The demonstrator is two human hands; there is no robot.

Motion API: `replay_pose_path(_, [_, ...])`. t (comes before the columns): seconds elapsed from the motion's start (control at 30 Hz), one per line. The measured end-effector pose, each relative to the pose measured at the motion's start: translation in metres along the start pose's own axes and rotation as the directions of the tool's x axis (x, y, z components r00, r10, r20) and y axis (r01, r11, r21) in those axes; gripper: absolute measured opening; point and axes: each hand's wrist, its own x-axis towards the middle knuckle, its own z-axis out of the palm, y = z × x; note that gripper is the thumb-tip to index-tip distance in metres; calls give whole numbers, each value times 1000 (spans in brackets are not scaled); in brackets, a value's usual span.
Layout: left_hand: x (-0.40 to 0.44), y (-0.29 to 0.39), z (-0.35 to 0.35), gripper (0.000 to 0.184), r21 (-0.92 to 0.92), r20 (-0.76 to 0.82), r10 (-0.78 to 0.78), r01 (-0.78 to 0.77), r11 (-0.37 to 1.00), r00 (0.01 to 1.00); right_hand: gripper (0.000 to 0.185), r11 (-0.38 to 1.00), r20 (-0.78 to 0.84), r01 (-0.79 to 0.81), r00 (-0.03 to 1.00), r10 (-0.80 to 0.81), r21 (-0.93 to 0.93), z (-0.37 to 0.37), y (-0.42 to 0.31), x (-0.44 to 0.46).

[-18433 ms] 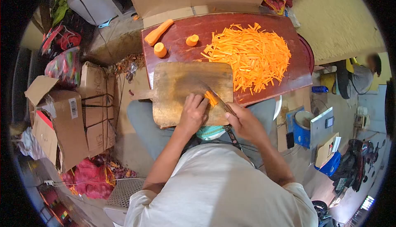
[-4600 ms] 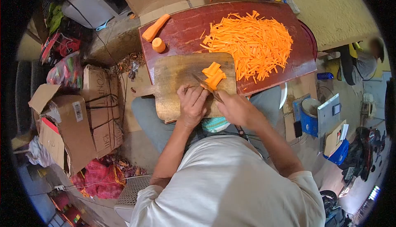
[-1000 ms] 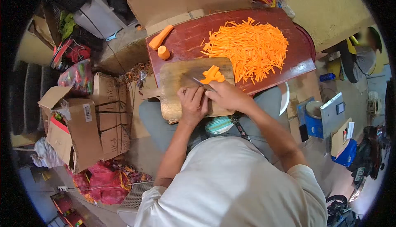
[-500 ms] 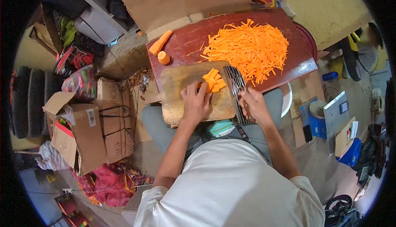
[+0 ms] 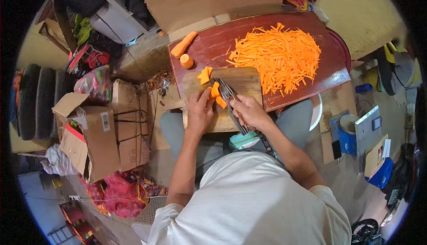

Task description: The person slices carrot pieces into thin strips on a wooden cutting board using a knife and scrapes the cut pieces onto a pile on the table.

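On the wooden cutting board (image 5: 249,78), my left hand (image 5: 199,111) curls its fingers against carrot pieces (image 5: 215,90). A broad-bladed knife (image 5: 226,93) is gripped in my right hand (image 5: 250,112), its blade angled across the board beside those pieces, right of my left fingertips. Another small group of carrot pieces (image 5: 205,75) lies just beyond the blade's tip. A large heap of carrot strips (image 5: 278,60) is spread on the red table (image 5: 218,49) past the board. At the table's left lie a peeled carrot (image 5: 183,44) and a short carrot chunk (image 5: 187,61).
Cardboard (image 5: 178,4) stands behind the table. To the left are an open cardboard box (image 5: 102,142), tyres (image 5: 30,102) and red mesh sacks (image 5: 124,194). A green-and-white cloth (image 5: 243,141) is by my lap. A blue bucket (image 5: 347,138) stands at right.
My right hand has brought the knife leftward from the board's right edge in among the carrot pieces. The pieces are now split into separate groups, one farther up the board. The view has shifted slightly.
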Motion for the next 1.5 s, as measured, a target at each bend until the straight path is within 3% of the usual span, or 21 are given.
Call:
replay_pose_path(0.17, [8, 5, -1, 39, -28, 5, -49, 50, 998, 999, 22, 971, -134, 119, 980, -149, -209, -28, -2, 4])
replay_pose_path(0.27, [17, 11, -5, 37, 25, 20, -56, 56, 998, 998, 21, 909, -145, 270, 934, -328, -317, -50, 1, 1])
replay_pose_path(0.3, [19, 12, -7, 37, 22, 29, -46, 46, 999, 999, 24, 948, -152, 173, 964, -219, -267, -48, -17, -15])
replay_pose_path(0.4, [21, 23, -20, 41, 93, 32, 7, -10, 996, 999, 28, 886, -107, 182, 963, -249, -426, -58, -18, -41])
replay_pose_path(0.5, [16, 41, -28, 46, 138, 25, 86, -89, 986, 996, 27, 859, -49, 213, 963, -265, -466, -57, -5, -63])
replay_pose_path(0.6, [5, 60, -8, 48, -118, 55, -78, 84, 989, 995, 26, 909, -105, 76, 986, -130, -411, -50, -6, -85])
replay_pose_path(0.63, [9, 70, -6, 50, -112, 47, 6, 0, 994, 999, 26, 913, -124, 61, 985, -120, -404, -49, -4, -88])
replay_pose_path(0.73, [11, 84, 15, 51, -54, 162, -6, 15, 998, 987, 27, 923, -161, 57, 979, -127, -380, -48, 3, -91])
replay_pose_path(0.77, [12, 87, 17, 52, -34, 265, -56, 67, 997, 963, 28, 926, -165, 81, 975, -151, -368, -48, 6, -90])
replay_pose_path(0.87, [7, 86, 13, 50, -163, 281, -29, 77, 984, 959, 28, 894, -147, 159, 960, -239, -420, -48, 3, -89])
replay_pose_path(1.07, [-12, 67, 16, 39, -169, 293, 91, -42, 985, 952, 29, 864, -19, 234, 962, -271, -445, -39, 6, -53])
replay_pose_path(1.1, [-11, 66, 18, 36, -178, 239, 128, -86, 980, 963, 30, 866, -2, 246, 962, -274, -436, -35, 1, -47])
replay_pose_path(1.17, [-8, 64, 25, 29, -189, 127, 190, -165, 968, 973, 32, 870, -8, 233, 965, -263, -434, -31, -12, -43])
replay_pose_path(1.3, [8, 60, 35, 17, -147, 109, 229, -212, 966, 967, 33, 875, -100, 254, 942, -321, -412, -31, -7, -41])
replay_pose_path(1.5, [7, 55, 34, 26, -167, 106, 246, -227, 959, 963, 29, 793, -55, 102, 984, -168, -601, -33, -15, -86])
